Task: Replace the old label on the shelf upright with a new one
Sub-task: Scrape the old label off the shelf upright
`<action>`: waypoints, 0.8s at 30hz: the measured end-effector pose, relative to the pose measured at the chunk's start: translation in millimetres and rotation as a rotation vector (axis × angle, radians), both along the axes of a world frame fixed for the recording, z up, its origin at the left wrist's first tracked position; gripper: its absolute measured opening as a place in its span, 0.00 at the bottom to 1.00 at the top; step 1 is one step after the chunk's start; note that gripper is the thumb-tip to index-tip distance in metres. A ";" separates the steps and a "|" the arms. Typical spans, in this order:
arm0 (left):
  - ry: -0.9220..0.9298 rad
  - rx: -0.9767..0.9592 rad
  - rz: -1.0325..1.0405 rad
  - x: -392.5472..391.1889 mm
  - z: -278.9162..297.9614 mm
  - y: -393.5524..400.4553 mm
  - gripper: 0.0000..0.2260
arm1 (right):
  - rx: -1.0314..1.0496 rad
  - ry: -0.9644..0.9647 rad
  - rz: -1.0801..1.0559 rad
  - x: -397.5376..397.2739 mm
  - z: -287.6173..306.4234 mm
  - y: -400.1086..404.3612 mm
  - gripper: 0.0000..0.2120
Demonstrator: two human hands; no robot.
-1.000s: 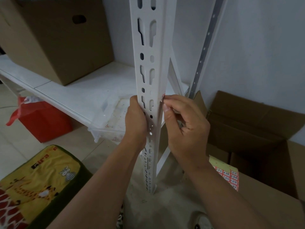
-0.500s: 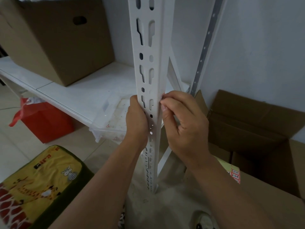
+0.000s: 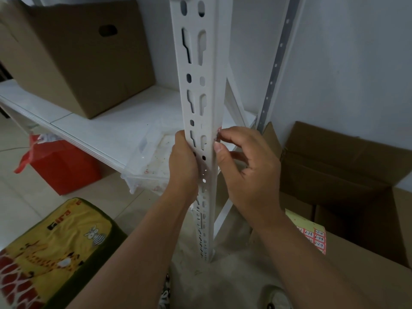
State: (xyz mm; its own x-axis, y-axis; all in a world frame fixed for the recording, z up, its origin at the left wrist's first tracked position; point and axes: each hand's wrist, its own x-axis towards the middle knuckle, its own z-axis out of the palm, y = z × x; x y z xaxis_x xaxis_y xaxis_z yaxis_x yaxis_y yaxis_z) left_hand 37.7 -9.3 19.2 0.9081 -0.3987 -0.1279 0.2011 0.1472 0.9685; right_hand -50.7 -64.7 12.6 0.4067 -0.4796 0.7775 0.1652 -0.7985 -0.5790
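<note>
Head view, shelf upright [image 3: 207, 108]: we see the white slotted post standing in mid-frame.
Left hand [image 3: 182, 166]: we wrap it around the upright's left edge, fingers closed on the metal.
Right hand [image 3: 247, 166]: thumb and forefinger pinch a small reddish label scrap [image 3: 219, 130] at the upright's right edge.
Label sheet [image 3: 314, 235]: lies low and right of the upright, on a cardboard box [image 3: 356, 259].

closed cardboard box [image 3: 84, 56] on shelf board [image 3: 124, 130] | red bag [image 3: 64, 166] on floor | yellow cushion [image 3: 51, 248] | open carton [image 3: 347, 175]
</note>
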 end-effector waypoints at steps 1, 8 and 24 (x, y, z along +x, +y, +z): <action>0.007 -0.001 0.002 0.9 -0.7 -0.2 0.19 | -0.028 -0.007 -0.026 0.9 1.0 0.1 0.10; -0.012 0.023 -0.012 -0.2 0.5 -1.1 0.18 | -0.216 -0.012 -0.155 3.5 4.7 -2.9 0.09; -0.015 0.055 -0.005 -2.5 5.6 0.6 0.20 | -0.052 0.014 -0.022 5.6 4.5 -0.2 0.08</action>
State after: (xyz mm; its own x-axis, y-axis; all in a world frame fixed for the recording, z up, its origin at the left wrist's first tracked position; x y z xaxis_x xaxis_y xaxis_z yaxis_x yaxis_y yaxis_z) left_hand 35.2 -8.7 24.8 0.9081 -0.3962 -0.1357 0.1867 0.0931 0.9780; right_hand -45.0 -64.9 17.0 0.4072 -0.4481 0.7959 0.1395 -0.8307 -0.5390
